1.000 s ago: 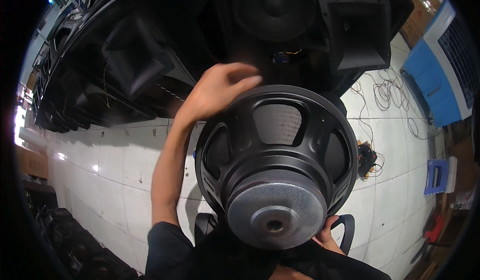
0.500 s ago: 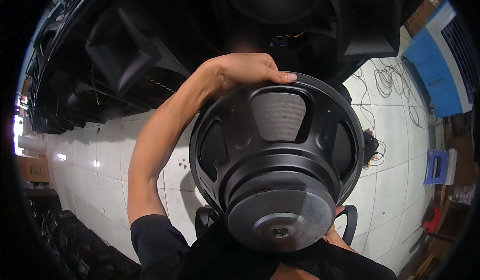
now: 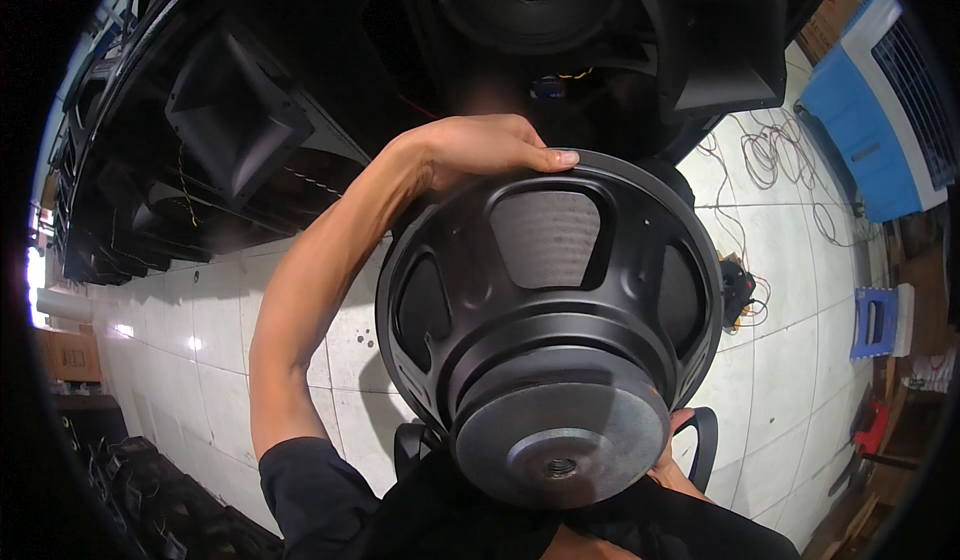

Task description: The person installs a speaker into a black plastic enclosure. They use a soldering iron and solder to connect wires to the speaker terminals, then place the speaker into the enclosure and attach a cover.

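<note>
A large black speaker driver (image 3: 560,322) fills the middle of the view, its round magnet toward me and its wide frame facing away. Over the far rim curls my left hand (image 3: 495,147), thumb on the near side and fingers hidden behind the edge. Low on the right side, my right hand (image 3: 672,452) supports the driver beside the magnet; most of that hand is hidden behind it. Beyond the driver stands a black speaker cabinet (image 3: 395,35) with a horn (image 3: 720,35) and another round driver (image 3: 530,0) fitted in it. Coloured wires (image 3: 574,76) show in its dark opening.
More black cabinets with a horn (image 3: 238,115) line the left. A blue-and-white air cooler (image 3: 868,125) stands at right, near tangled cables (image 3: 775,155) and a blue stool (image 3: 875,322). Dark chair armrests (image 3: 706,445) flank the driver. Black parts (image 3: 150,490) lie lower left on the tiled floor.
The view has shifted slightly, with the cabinet and cooler a little further left. The driver has tilted slightly, with both hands keeping their places on it.
</note>
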The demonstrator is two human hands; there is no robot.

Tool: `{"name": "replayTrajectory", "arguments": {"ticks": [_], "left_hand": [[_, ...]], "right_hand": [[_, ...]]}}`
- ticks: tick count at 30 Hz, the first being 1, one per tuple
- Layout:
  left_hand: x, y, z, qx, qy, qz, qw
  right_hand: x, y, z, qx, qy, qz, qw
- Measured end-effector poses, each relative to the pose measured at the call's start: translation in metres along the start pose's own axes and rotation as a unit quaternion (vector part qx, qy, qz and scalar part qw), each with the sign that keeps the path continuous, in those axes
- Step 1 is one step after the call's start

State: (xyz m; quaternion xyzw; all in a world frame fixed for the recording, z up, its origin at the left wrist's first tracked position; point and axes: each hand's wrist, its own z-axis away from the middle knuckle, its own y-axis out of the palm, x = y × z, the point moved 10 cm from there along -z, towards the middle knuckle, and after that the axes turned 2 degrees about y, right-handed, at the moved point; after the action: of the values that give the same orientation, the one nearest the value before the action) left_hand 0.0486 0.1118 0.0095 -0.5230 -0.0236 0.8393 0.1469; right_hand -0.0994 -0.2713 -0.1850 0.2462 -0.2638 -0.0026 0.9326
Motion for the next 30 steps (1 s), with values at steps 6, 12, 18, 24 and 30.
{"name": "replayTrajectory", "arguments": {"ticks": [6, 12, 18, 24, 30], "left_hand": [[-0.007, -0.011, -0.001, -0.069, 0.031, -0.036, 0.996], [-0.017, -0.062, 0.053, -0.213, 0.131, 0.129, 0.96], [-0.017, -0.077, 0.111, -0.197, 0.237, 0.219, 0.926], [0.089, -0.036, 0.187, -0.366, 0.18, 0.438, 0.801], [0.148, 0.049, 0.218, -0.454, 0.092, 0.427, 0.776]], "right_hand": [[0.019, -0.026, -0.002, -0.006, -0.129, 0.044, 0.991], [0.143, 0.068, 0.034, 0.096, -0.187, -0.02, 0.977], [0.237, 0.13, 0.056, 0.097, -0.263, 0.159, 0.947], [0.29, 0.21, 0.041, 0.103, -0.335, 0.361, 0.864], [0.31, 0.276, 0.028, 0.105, -0.257, 0.57, 0.773]]}}
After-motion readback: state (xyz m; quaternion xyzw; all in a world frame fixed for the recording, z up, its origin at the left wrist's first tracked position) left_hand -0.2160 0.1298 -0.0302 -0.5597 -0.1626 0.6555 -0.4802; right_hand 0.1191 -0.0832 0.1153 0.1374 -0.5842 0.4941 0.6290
